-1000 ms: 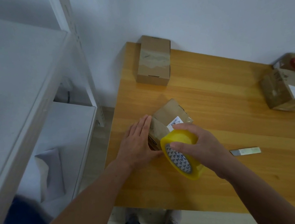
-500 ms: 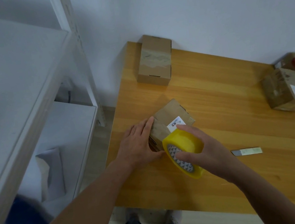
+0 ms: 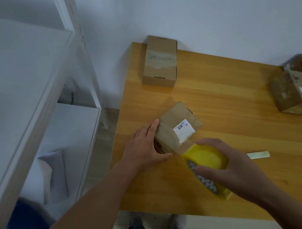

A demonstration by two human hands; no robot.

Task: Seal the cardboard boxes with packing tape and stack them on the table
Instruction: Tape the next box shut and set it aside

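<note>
**Q:** What is different from 1 second ago?

**Me:** My right hand [image 3: 237, 172] has drawn the tape roll [image 3: 205, 165] back from the box [image 3: 176, 122], toward the lower right of the frame. Then the roll sat against the box's near end. Now a clear strip of tape [image 3: 184, 146] stretches between the 2, and its far end is stuck by the white label [image 3: 183, 129].

**Q:** And your grip?

**Me:** My right fingers and thumb are curled round the yellow roll, with the thumb across its patterned side. My left hand [image 3: 145, 148] has its fingers straight and together, flat against the box's left side. Its thumb runs along the near end. It braces the box and grips nothing.

**Q:** Where is the box?

**Me:** At the centre of the frame, near the left edge of the table [image 3: 244, 120]. It lies skewed and touches my left palm.

**Q:** What does that mean for the job?

**Me:** I judge this box to be mid-seal. The tape is anchored on top, and enough is paid out to fold down over the near end. It still needs pressing flat and cutting. A taped box [image 3: 160, 60] sits at the table's upper corner against the wall. 2 more boxes [image 3: 298, 89] are at the right edge, and I cannot tell whether they are stacked. Stacking this 1 comes after the cut.
</note>
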